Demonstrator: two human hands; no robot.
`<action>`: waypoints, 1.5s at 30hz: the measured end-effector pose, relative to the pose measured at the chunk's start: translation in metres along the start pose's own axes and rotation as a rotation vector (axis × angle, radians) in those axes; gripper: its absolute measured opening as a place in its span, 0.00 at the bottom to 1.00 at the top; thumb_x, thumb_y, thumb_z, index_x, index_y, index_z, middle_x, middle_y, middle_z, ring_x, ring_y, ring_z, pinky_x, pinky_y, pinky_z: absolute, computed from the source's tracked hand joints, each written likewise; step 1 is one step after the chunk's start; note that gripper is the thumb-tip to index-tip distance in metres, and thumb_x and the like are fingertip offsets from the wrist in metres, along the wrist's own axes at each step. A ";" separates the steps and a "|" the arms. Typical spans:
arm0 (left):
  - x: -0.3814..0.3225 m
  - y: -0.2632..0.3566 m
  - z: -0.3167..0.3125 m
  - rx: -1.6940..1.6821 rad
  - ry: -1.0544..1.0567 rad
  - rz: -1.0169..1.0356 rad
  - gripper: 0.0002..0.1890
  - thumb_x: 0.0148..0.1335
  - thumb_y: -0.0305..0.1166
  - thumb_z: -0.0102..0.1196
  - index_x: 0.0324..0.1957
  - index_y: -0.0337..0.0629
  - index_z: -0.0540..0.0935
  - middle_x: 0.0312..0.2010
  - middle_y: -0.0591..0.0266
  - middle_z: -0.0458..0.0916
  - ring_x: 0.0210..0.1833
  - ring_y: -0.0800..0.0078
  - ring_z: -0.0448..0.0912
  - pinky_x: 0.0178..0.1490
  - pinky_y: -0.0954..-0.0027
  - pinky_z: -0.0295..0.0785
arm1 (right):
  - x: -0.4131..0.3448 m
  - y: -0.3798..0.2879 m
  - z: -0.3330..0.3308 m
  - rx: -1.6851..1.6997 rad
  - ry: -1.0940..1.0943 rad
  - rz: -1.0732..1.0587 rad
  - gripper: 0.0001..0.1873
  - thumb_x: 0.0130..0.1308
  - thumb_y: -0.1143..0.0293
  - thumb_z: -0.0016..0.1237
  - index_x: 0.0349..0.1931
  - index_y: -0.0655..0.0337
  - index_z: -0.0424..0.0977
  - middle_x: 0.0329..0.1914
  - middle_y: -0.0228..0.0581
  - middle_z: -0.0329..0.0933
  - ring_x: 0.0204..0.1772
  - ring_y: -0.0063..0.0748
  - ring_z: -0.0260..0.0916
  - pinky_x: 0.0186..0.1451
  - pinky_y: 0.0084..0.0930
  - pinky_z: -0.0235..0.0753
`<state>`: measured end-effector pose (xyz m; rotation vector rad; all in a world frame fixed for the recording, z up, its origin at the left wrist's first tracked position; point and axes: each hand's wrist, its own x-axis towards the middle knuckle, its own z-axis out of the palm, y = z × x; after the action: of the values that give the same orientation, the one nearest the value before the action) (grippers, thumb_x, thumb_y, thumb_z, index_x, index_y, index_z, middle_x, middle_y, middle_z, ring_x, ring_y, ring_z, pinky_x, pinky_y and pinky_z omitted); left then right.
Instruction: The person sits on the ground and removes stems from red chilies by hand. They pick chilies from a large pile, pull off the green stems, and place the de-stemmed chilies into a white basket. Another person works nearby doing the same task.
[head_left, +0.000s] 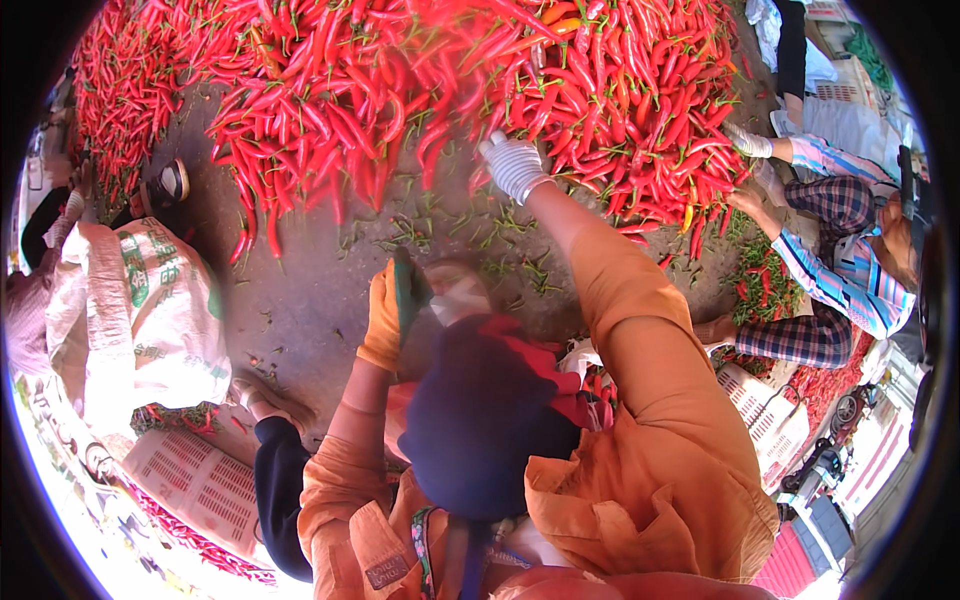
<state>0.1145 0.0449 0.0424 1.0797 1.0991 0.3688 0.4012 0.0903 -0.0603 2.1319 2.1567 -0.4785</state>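
Observation:
My right hand (514, 166), in a pale striped glove, reaches to the near edge of a big heap of red chili peppers (330, 112). Its fingertips are at the peppers there, and its underside is hidden. Closer to my body is my left hand (391, 304), in an orange glove with a green palm side, raised above the ground. No pepper shows in it, but its inner side is mostly turned away. Loose green pepper stems (409, 229) lie scattered on the dark ground (300, 300) between my hands and the heap.
At right, a person in a striped shirt (814, 262) sits by the heap, hands at the peppers. A white woven sack (142, 315) with printing stands at left near another person. Plastic crates (199, 487) lie behind. A dark cap (487, 420) blocks the lower middle.

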 end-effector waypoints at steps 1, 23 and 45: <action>0.001 -0.003 -0.002 -0.076 0.024 -0.063 0.25 0.66 0.48 0.37 0.34 0.35 0.77 0.22 0.66 0.72 0.17 0.80 0.64 0.22 0.76 0.61 | 0.002 0.000 0.000 -0.030 -0.103 -0.018 0.14 0.56 0.62 0.46 0.41 0.56 0.67 0.40 0.46 0.67 0.33 0.47 0.73 0.35 0.43 0.72; 0.005 -0.035 0.028 -0.373 0.052 -0.063 0.12 0.57 0.25 0.50 0.44 0.39 0.73 0.32 0.65 0.76 0.28 0.79 0.73 0.31 0.75 0.71 | -0.086 -0.135 -0.041 1.972 -0.315 0.520 0.17 0.65 0.57 0.42 0.23 0.59 0.70 0.22 0.29 0.70 0.26 0.22 0.65 0.29 0.21 0.66; 0.021 -0.061 0.001 -0.960 0.090 -0.205 0.14 0.60 0.28 0.50 0.48 0.36 0.72 0.47 0.57 0.75 0.53 0.61 0.72 0.58 0.54 0.67 | -0.035 -0.020 0.015 0.058 0.187 0.221 0.19 0.50 0.54 0.53 0.40 0.51 0.71 0.40 0.38 0.70 0.46 0.40 0.70 0.44 0.43 0.65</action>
<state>0.1097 0.0308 -0.0206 0.1020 0.9247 0.6889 0.3805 0.0534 -0.0617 2.5015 1.9793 -0.3396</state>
